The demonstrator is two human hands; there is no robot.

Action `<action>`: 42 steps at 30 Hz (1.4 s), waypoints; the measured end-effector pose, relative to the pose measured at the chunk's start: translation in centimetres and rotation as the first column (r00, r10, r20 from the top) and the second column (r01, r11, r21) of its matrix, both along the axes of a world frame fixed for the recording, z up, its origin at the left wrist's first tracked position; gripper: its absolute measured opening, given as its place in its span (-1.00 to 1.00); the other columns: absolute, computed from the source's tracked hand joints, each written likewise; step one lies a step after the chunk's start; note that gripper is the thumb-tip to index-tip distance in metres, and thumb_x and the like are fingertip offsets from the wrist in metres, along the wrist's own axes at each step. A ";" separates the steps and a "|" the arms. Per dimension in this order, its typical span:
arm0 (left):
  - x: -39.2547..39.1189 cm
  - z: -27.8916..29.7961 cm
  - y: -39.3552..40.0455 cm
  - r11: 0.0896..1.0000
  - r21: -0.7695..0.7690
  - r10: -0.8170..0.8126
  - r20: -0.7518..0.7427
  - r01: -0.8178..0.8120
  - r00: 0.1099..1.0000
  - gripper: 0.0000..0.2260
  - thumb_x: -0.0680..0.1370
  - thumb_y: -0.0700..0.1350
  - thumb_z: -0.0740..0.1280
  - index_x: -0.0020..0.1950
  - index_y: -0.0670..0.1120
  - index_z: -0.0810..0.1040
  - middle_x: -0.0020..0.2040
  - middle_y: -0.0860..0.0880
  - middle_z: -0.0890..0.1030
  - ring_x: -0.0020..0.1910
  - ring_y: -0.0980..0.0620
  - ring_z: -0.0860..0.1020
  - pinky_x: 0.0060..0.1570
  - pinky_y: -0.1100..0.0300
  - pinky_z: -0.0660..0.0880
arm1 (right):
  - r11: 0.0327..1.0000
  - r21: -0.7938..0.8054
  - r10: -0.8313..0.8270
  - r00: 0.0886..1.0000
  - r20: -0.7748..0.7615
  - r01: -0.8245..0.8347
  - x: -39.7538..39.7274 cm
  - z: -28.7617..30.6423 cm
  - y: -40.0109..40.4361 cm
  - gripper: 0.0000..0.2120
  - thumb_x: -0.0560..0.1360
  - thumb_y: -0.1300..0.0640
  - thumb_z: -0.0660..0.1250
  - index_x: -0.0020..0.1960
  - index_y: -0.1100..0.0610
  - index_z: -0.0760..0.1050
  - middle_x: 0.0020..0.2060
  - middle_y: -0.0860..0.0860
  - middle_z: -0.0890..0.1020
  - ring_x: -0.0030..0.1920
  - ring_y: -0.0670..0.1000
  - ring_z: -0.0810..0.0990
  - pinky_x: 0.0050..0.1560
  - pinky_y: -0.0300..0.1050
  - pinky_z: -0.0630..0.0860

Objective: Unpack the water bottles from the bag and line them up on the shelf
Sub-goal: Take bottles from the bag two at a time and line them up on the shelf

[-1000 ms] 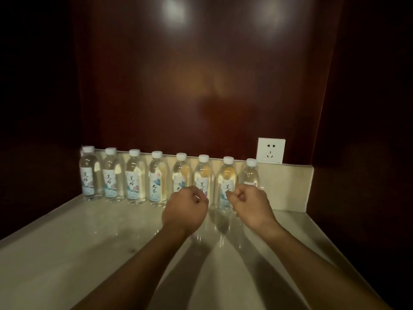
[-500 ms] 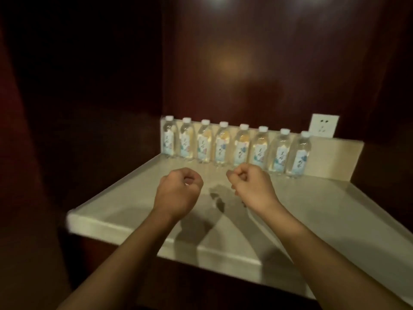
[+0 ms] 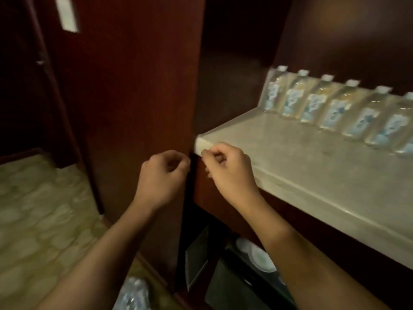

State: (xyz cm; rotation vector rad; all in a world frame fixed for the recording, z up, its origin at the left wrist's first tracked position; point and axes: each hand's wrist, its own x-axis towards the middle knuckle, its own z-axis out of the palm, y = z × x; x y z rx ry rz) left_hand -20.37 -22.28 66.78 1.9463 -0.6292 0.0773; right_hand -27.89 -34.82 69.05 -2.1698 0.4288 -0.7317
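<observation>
Water bottles (image 3: 335, 106) stood in one row along the back edge of the marble shelf (image 3: 301, 166), white caps up, labels facing out; six showed, the row running off the right border, all motion-blurred. Low in view, on the patterned floor (image 3: 38, 215) beside the cabinet, lay a crinkled clear-plastic bundle (image 3: 133, 294) that I took for the bag with more bottles in it, though blur kept me from counting any. My left hand (image 3: 162, 175) was curled into a loose fist in front of the dark wood panel (image 3: 134, 86), holding nothing. My right hand (image 3: 230, 173) was likewise curled and empty, knuckles level with the shelf's front corner; whether it touched the edge I could not tell. Step in hand, by my reading: between placements, turning from the finished part of the row toward the bag. Next move would call for opening a hand, reaching down to the bundle, taking a bottle by the body, and setting it upright at the row's free end, close to its neighbour without knocking it. Against half a second before: the view had swung left and down, so the row slid to the upper right, the wall socket left the picture, and floor, panel and the lower compartment with a white plate (image 3: 257, 256) came in. Both fists kept the same curl.
</observation>
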 end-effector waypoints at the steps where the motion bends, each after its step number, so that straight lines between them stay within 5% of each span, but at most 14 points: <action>1: 0.9 -1.2 0.9 0.999 0.014 0.036 -0.018 -0.035 0.999 -0.86 0.60 -0.06 0.31 0.01 0.03 0.68 -0.12 0.12 0.67 -0.09 0.19 0.61 -0.13 0.27 0.45 | 0.999 0.012 0.039 0.999 -0.035 -0.038 1.3 -1.5 1.1 -0.79 0.57 0.02 0.34 -0.19 0.09 0.57 -0.37 0.00 0.64 -0.29 0.03 0.66 -0.12 0.11 0.62; 7: 7.1 -9.5 6.2 0.968 0.118 0.241 -0.182 -0.222 0.953 -0.85 0.57 -0.03 0.33 -0.08 -0.02 0.69 -0.20 0.01 0.68 -0.10 0.00 0.65 -0.14 0.18 0.48 | 0.978 0.117 0.199 0.946 -0.254 -0.174 9.0 -10.7 6.2 -0.75 0.56 0.01 0.33 -0.29 0.01 0.49 -0.36 -0.01 0.65 -0.20 0.11 0.66 -0.08 0.11 0.60; 12: 11.6 -16.2 10.4 0.917 0.213 0.394 -0.366 -0.336 0.843 -0.83 0.52 0.00 0.34 -0.05 -0.03 0.69 -0.14 -0.04 0.73 -0.05 -0.07 0.67 0.07 -0.01 0.60 | 0.944 0.266 0.291 0.878 -0.380 -0.197 14.9 -19.1 9.0 -0.77 0.48 -0.02 0.33 -0.28 0.08 0.52 -0.37 0.06 0.66 -0.21 0.22 0.66 -0.04 0.22 0.59; 21: 14.5 -29.7 14.6 0.870 0.438 0.469 -0.596 -0.225 0.652 -0.78 0.56 -0.03 0.29 0.09 -0.01 0.70 0.01 -0.04 0.73 0.02 -0.05 0.66 0.08 0.05 0.60 | 0.858 0.488 0.471 0.627 -0.620 -0.162 19.3 -32.8 13.4 -0.84 0.57 0.17 0.32 -0.19 0.07 0.49 -0.21 0.12 0.63 -0.12 0.16 0.65 0.00 0.08 0.58; 27: 14.6 -38.7 17.5 0.847 0.458 0.528 -0.670 -0.269 0.522 -0.82 0.56 -0.08 0.32 -0.01 -0.09 0.70 -0.08 -0.08 0.73 -0.08 -0.08 0.67 -0.06 0.08 0.60 | 0.849 0.525 0.490 0.462 -0.739 -0.061 19.5 -43.1 16.6 -0.84 0.50 0.09 0.34 -0.25 0.00 0.46 -0.15 0.14 0.67 -0.03 0.24 0.68 0.12 0.26 0.58; 30: 14.2 -43.9 18.6 0.833 0.483 0.552 -0.699 -0.269 0.455 -0.80 0.54 -0.08 0.33 -0.09 -0.15 0.70 -0.15 -0.12 0.73 -0.08 -0.13 0.68 0.04 -0.06 0.61 | 0.850 0.527 0.498 0.378 -0.781 -0.031 18.4 -49.0 17.9 -0.87 0.48 0.00 0.33 -0.18 0.06 0.51 -0.10 0.14 0.67 -0.01 0.22 0.67 0.11 0.25 0.59; 35: 13.6 -53.6 19.4 0.837 0.506 0.546 -0.748 -0.209 0.377 -0.77 0.58 -0.06 0.32 0.14 -0.09 0.69 0.07 -0.12 0.70 0.10 -0.13 0.63 0.12 0.08 0.54 | 0.845 0.531 0.493 0.283 -0.823 0.070 17.3 -60.6 19.8 -0.59 0.34 -0.12 0.29 0.08 0.10 0.56 0.05 0.10 0.66 0.06 0.16 0.65 0.13 0.19 0.60; 40: 15.1 -62.3 20.0 0.856 0.480 0.517 -0.769 -0.193 0.376 -0.77 0.59 -0.09 0.30 0.14 -0.09 0.69 0.03 -0.13 0.70 0.10 -0.14 0.63 0.10 0.07 0.52 | 0.866 0.481 0.411 0.357 -0.839 0.133 21.3 -69.1 20.9 -0.76 0.34 -0.06 0.27 -0.19 0.11 0.54 -0.16 0.13 0.64 0.03 0.29 0.67 0.10 0.25 0.61; 42: 15.6 -65.8 20.3 0.863 0.476 0.502 -0.776 -0.168 0.381 -0.78 0.59 -0.09 0.29 0.13 -0.08 0.69 -0.02 -0.12 0.70 0.09 -0.13 0.63 0.11 0.07 0.52 | 0.871 0.465 0.385 0.369 -0.846 0.157 22.6 -72.6 21.1 -0.71 0.39 -0.05 0.28 -0.11 0.17 0.59 -0.13 0.15 0.67 0.02 0.27 0.67 0.11 0.23 0.62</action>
